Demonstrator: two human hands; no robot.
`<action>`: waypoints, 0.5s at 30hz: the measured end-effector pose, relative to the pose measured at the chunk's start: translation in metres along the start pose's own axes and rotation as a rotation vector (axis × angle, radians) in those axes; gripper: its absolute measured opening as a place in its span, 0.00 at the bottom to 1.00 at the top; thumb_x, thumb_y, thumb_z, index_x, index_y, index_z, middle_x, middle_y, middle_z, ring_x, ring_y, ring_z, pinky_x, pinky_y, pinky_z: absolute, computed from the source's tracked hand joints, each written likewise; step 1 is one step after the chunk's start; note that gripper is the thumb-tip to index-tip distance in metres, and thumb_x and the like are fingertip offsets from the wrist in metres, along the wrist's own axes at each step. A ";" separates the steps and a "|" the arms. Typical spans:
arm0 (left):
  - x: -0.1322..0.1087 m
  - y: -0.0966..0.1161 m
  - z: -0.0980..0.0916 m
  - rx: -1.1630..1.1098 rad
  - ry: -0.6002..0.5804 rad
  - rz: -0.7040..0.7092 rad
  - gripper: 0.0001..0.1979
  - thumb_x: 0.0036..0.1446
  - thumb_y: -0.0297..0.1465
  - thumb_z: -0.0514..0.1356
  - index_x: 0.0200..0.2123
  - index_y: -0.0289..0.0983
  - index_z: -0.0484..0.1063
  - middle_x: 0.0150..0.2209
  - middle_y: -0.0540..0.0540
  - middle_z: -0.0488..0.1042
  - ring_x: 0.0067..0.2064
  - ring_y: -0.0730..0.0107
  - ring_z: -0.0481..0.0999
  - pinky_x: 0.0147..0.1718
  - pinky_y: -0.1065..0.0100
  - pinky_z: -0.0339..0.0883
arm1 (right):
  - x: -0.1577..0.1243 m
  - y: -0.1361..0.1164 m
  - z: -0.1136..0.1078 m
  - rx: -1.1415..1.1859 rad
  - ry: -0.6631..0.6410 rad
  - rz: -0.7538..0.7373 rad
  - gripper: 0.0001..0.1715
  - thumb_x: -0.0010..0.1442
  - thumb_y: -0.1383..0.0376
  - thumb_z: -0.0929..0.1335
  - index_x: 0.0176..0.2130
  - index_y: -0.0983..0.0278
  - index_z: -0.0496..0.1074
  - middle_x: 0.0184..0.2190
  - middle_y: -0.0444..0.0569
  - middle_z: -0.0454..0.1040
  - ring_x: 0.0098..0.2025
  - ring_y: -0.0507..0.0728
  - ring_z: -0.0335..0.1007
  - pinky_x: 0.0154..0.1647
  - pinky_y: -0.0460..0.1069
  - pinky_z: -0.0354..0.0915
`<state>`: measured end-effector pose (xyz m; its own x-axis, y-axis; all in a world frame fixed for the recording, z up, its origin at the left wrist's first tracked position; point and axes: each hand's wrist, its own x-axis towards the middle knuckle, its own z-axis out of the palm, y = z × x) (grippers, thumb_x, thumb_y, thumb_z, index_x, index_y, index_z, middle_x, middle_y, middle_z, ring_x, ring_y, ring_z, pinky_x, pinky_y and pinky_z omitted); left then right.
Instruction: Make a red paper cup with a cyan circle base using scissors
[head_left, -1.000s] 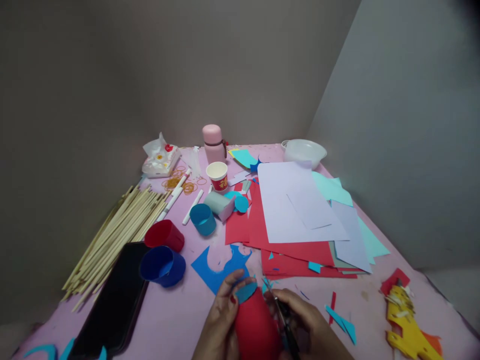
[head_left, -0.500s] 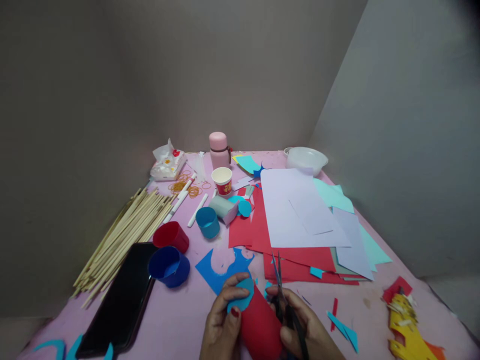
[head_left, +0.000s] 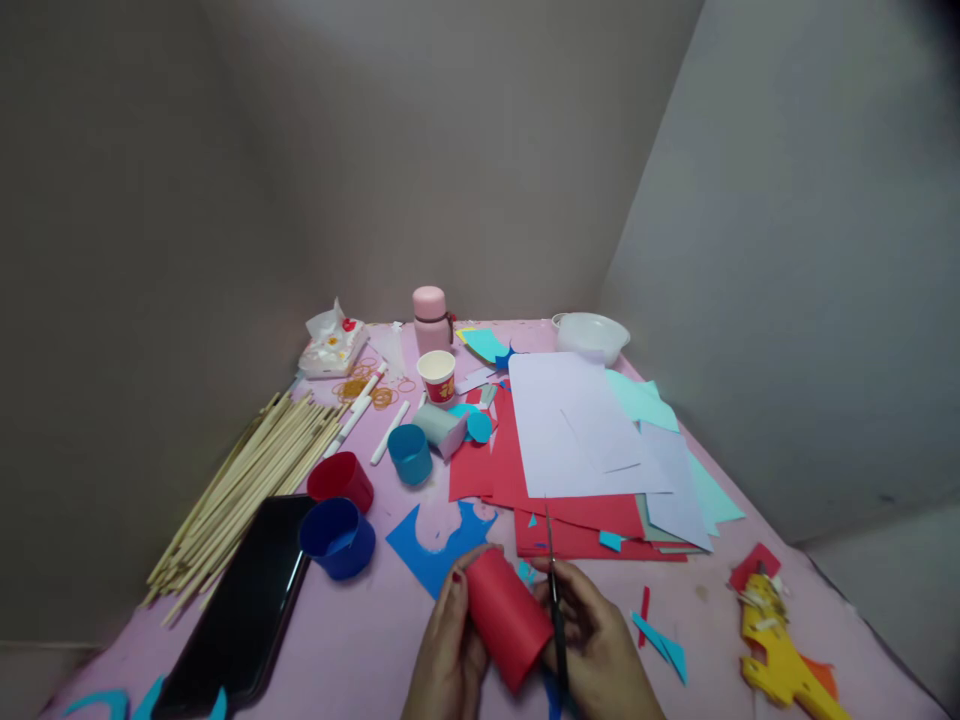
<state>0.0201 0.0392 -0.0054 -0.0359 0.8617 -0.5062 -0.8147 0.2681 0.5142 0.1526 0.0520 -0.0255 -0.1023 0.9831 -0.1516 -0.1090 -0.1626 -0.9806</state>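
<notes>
A red paper tube (head_left: 507, 622) lies tilted between my hands, its far end up and to the left. Wrapped along the tube's left side, my left hand (head_left: 454, 630) grips it. My right hand (head_left: 589, 640) holds black-handled scissors (head_left: 556, 610), blades pointing away from me and seen nearly edge-on. Some right-hand fingers sit by the tube's near right end. Just beyond the hands is a blue paper offcut (head_left: 427, 555) with curved cut-outs. Whether the light blue disc is at the tube's far end is hidden from this angle.
Left are a phone (head_left: 238, 600), wooden sticks (head_left: 247, 490), a dark blue ring (head_left: 337, 560), a red ring (head_left: 352, 480) and a teal ring (head_left: 410, 462). White sheets (head_left: 577, 430) cover red paper (head_left: 480, 475). A yellow glue gun (head_left: 780, 655) lies right; a paper cup (head_left: 437, 375) stands behind.
The red tube has turned so its side faces up, and the light blue disc is out of sight. The scissors have rotated edge-on with their blades together. The view has shifted slightly.
</notes>
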 end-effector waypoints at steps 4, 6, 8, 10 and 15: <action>0.001 -0.010 0.000 0.181 -0.075 0.332 0.44 0.30 0.42 0.75 0.54 0.45 0.64 0.63 0.40 0.61 0.63 0.45 0.59 0.51 0.65 0.65 | 0.004 -0.008 0.004 0.176 0.075 0.035 0.28 0.38 0.73 0.71 0.44 0.64 0.72 0.30 0.46 0.76 0.32 0.57 0.73 0.30 0.48 0.67; -0.001 -0.015 0.004 0.221 -0.126 0.435 0.59 0.23 0.42 0.76 0.61 0.49 0.53 0.68 0.41 0.48 0.65 0.44 0.53 0.51 0.66 0.65 | 0.005 -0.012 0.004 0.207 0.085 0.035 0.29 0.37 0.74 0.69 0.43 0.64 0.72 0.31 0.46 0.77 0.32 0.57 0.74 0.30 0.47 0.67; -0.006 -0.019 0.008 0.270 -0.170 0.457 0.70 0.22 0.45 0.76 0.65 0.50 0.37 0.70 0.40 0.38 0.66 0.43 0.50 0.52 0.64 0.65 | 0.006 -0.015 0.002 0.210 0.071 0.041 0.29 0.37 0.76 0.68 0.43 0.64 0.72 0.31 0.46 0.77 0.32 0.57 0.74 0.30 0.47 0.67; -0.011 -0.020 0.011 0.337 -0.173 0.436 0.73 0.24 0.46 0.75 0.65 0.49 0.28 0.69 0.36 0.37 0.67 0.43 0.50 0.51 0.63 0.65 | 0.006 -0.015 0.002 0.211 0.047 0.036 0.30 0.37 0.76 0.68 0.43 0.64 0.72 0.32 0.47 0.77 0.33 0.57 0.74 0.32 0.47 0.67; -0.015 -0.008 0.012 0.453 -0.090 0.461 0.69 0.28 0.45 0.74 0.66 0.39 0.33 0.62 0.31 0.55 0.63 0.43 0.57 0.52 0.62 0.64 | 0.001 -0.005 0.006 0.250 0.024 -0.009 0.29 0.37 0.73 0.75 0.42 0.62 0.73 0.30 0.46 0.75 0.31 0.55 0.71 0.31 0.46 0.66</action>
<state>0.0337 0.0290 0.0062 -0.2585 0.9593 -0.1135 -0.4016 0.0001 0.9158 0.1471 0.0534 -0.0205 -0.0770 0.9858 -0.1491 -0.3518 -0.1668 -0.9211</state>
